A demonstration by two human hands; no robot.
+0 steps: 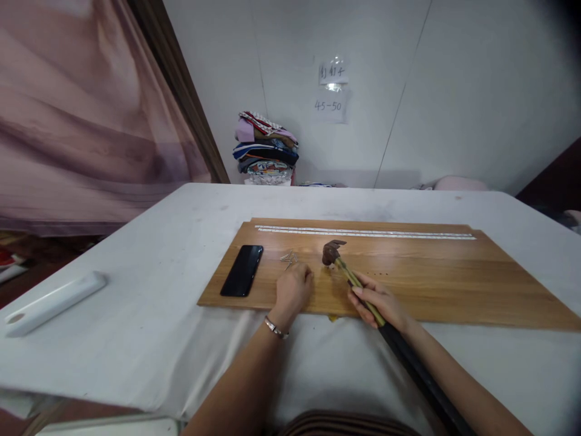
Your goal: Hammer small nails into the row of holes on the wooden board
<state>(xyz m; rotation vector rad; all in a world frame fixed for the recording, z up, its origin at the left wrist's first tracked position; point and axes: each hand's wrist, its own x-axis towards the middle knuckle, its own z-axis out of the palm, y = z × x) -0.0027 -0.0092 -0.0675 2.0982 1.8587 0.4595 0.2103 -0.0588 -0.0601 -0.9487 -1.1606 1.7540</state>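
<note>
My right hand (376,300) grips a claw hammer (355,280) by the yellow part of its handle, below the rusty head. The head is just above or on the wooden board (431,284); I cannot tell which. The black end of the handle runs back under my right forearm. My left hand (294,287), with a bracelet at the wrist, rests over the board with its fingers curled together. Anything between those fingertips is hidden. Just beyond them lies a small heap of loose nails (289,258). A short row of small dark dots (380,274) marks the board right of the hammer head.
A black phone (242,270) lies on the board's left end. Two white strips (363,232) run along its far edge. On the white-covered table (149,242), a long white object (55,304) lies at left. Folded cloths (266,148) are stacked against the wall, and a pink curtain (91,109) hangs left.
</note>
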